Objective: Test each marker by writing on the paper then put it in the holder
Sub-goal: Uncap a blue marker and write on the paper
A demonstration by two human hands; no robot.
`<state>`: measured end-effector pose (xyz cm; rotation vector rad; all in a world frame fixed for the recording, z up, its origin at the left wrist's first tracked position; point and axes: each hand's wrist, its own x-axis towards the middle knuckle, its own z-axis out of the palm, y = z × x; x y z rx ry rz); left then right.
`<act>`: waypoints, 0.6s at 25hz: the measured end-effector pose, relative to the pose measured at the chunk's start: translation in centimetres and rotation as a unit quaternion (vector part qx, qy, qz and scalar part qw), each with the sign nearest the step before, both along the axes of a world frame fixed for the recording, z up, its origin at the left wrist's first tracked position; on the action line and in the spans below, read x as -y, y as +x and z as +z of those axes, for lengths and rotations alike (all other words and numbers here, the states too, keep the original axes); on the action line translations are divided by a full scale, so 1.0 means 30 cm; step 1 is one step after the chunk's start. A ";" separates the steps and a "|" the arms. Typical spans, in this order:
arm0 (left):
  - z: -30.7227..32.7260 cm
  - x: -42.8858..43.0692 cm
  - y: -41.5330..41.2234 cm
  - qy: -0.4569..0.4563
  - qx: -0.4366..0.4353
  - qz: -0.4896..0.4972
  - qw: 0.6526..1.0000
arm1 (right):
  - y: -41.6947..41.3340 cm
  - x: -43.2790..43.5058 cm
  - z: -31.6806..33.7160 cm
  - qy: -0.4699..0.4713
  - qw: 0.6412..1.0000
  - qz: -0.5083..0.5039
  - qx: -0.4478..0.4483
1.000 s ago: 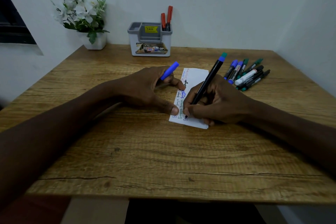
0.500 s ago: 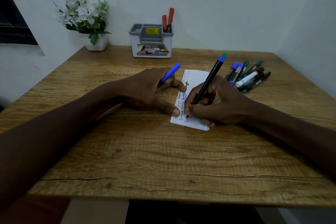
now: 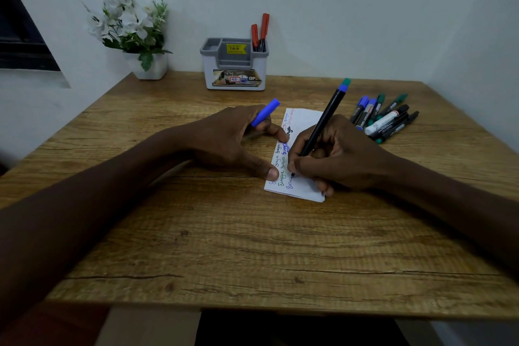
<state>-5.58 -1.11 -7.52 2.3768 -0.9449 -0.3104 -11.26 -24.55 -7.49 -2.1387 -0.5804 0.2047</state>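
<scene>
Head view: I see my right hand (image 3: 334, 157) gripping a black marker (image 3: 320, 128), tip on the paper (image 3: 302, 188); left hand (image 3: 238, 140) pins its edge, fingers curled around a blue cap (image 3: 265, 116).

I see bare table (image 3: 252, 247) open in front, clear lane between paper (image 3: 304, 121) and holder (image 3: 234, 64), loose marker pile (image 3: 383, 119) blocking the right, flower pot (image 3: 148, 64) crowding the back-left corner, walls close behind.

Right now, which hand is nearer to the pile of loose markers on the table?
The right hand. It writes on the paper with a black marker, just left of the marker pile. The left hand, holding a blue cap, sits beyond the paper.
</scene>
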 end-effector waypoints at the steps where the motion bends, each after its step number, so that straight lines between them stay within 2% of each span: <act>1: 0.001 0.001 -0.003 -0.009 0.001 -0.001 1.000 | 0.000 -0.001 -0.001 0.001 1.000 -0.004 0.000; 8: 0.004 0.005 -0.010 -0.011 0.026 -0.017 0.999 | 0.000 0.001 -0.005 -0.002 1.000 -0.014 -0.008; 15: -0.002 0.000 0.000 -0.004 0.012 -0.004 1.000 | 0.010 0.003 -0.013 0.009 1.000 -0.012 -0.009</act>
